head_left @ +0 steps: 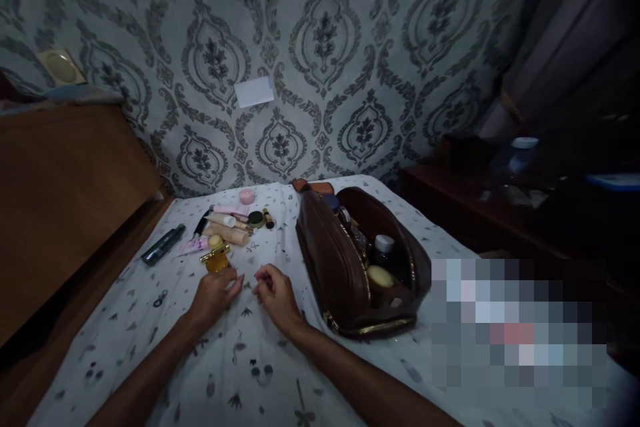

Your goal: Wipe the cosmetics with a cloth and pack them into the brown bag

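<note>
My left hand (pixel 216 293) rests low over the patterned bedsheet, fingers loosely bent and thumb apart, with nothing visible in it. Just beyond its knuckles is an amber glass bottle (pixel 217 262) with a gold top; whether they touch I cannot tell. Facing it, my right hand (pixel 275 295) has half-curled, parted fingers and no object showing between them. To its right stands a brown toiletry bag (pixel 327 260), unzipped, holding a dark bottle with a white cap (pixel 384 244) and a pale yellow round item (pixel 380 277). Past the left hand lie several cosmetic tubes (pixel 227 234).
A dark green bottle (pixel 163 245) lies at the left. A pink jar (pixel 247 196), a dark round jar (pixel 256 219) and a small gold-and-black bottle (pixel 269 218) sit farther back. Wooden furniture (pixel 75 200) borders the bed's left; a patterned wall (pixel 320 67) rises behind.
</note>
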`<state>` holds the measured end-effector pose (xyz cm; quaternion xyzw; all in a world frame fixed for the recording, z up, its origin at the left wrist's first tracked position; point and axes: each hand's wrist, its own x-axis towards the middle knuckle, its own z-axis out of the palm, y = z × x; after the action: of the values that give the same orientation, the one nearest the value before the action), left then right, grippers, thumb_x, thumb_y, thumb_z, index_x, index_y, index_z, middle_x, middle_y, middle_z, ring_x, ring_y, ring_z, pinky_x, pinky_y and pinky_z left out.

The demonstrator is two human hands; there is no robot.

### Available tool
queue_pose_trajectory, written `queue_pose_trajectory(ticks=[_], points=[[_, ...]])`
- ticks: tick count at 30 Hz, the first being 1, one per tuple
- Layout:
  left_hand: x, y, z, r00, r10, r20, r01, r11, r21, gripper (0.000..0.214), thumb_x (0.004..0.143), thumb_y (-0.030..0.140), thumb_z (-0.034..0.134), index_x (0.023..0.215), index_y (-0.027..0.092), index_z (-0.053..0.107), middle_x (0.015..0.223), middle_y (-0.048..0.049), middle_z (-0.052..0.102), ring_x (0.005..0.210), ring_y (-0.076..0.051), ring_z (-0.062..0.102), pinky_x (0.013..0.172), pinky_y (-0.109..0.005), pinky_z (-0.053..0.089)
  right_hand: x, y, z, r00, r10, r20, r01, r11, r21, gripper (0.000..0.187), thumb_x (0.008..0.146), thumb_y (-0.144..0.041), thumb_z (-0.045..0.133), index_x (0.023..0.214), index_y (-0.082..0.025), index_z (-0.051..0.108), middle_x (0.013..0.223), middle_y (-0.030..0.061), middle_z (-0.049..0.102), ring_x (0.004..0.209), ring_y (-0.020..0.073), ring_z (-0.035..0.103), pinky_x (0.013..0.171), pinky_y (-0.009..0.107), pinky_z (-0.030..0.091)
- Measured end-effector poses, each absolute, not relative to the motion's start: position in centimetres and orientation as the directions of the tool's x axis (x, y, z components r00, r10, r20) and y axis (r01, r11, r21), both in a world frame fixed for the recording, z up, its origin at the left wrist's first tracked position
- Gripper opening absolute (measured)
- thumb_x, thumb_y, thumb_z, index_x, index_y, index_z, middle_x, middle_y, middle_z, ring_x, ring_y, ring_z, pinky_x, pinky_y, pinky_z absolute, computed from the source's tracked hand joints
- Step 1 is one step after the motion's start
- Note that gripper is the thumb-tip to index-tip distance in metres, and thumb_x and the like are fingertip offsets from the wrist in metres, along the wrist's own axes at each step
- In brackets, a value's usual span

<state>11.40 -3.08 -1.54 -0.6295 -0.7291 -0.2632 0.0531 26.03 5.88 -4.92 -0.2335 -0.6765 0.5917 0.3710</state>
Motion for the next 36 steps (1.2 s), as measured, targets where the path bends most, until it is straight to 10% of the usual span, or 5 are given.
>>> queue_pose_trajectory(ticks=[8, 16, 26, 36], points=[[7.6, -1.6, 2.1, -0.607, 0.648, 0.460, 0.706, 0.176, 0.686, 0.023, 0.072, 0.035, 0.049, 0.055, 0.020, 0.048, 0.053, 0.0037, 0.046, 0.055, -0.013, 0.046, 0.054, -0.023, 0.036, 26.0, 6.1, -5.4, -0.632, 0.734, 0.247, -0.096, 0.241, -0.966, 0.010, 0.077, -0.020, 0.045, 0.084, -0.022, 0.053, 0.067, -0.0007, 0.060, 0.061, 0.0173, 0.060, 0.053, 0.026, 0.045], [2.1, -1.3, 1.9, -0.708, 0.517, 0.480, 0.670, 0.278, 0.688, 0.014, 0.065, 0.032, 0.047, 0.058, 0.022, 0.038, 0.052, 0.0064, 0.035, 0.053, -0.012, 0.038, 0.052, -0.023, 0.032, 26.1, 6.1, -5.4, -0.642, 0.724, 0.252, -0.109, 0.239, -0.965, 0.011, 0.077, -0.020, 0.045, 0.083, -0.021, 0.053, 0.072, -0.0001, 0.060, 0.065, 0.0163, 0.062, 0.054, 0.025, 0.044], [2.3, 2.2, 1.6, -0.548, 0.710, 0.442, 0.818, 0.347, 0.458, 0.019, 0.075, 0.024, 0.048, 0.090, 0.020, 0.060, 0.090, -0.0024, 0.063, 0.086, -0.019, 0.059, 0.076, -0.028, 0.046, 26.1, 5.9, -5.0, -0.637, 0.725, 0.263, -0.093, 0.266, -0.960, 0.015, 0.075, -0.010, 0.044, 0.081, -0.020, 0.053, 0.074, -0.0015, 0.058, 0.063, 0.0144, 0.060, 0.059, 0.025, 0.043], [3.1, 8.6, 3.1, -0.471, 0.849, 0.239, 0.875, 0.484, 0.007, 0.039, 0.088, 0.041, 0.048, 0.116, 0.020, 0.064, 0.119, -0.0162, 0.059, 0.109, -0.034, 0.058, 0.083, -0.039, 0.047, 26.0, 5.5, -4.7, -0.591, 0.736, 0.330, -0.049, 0.375, -0.926, 0.022, 0.068, 0.000, 0.047, 0.076, -0.019, 0.053, 0.073, -0.0017, 0.053, 0.069, 0.0141, 0.052, 0.068, 0.025, 0.040]])
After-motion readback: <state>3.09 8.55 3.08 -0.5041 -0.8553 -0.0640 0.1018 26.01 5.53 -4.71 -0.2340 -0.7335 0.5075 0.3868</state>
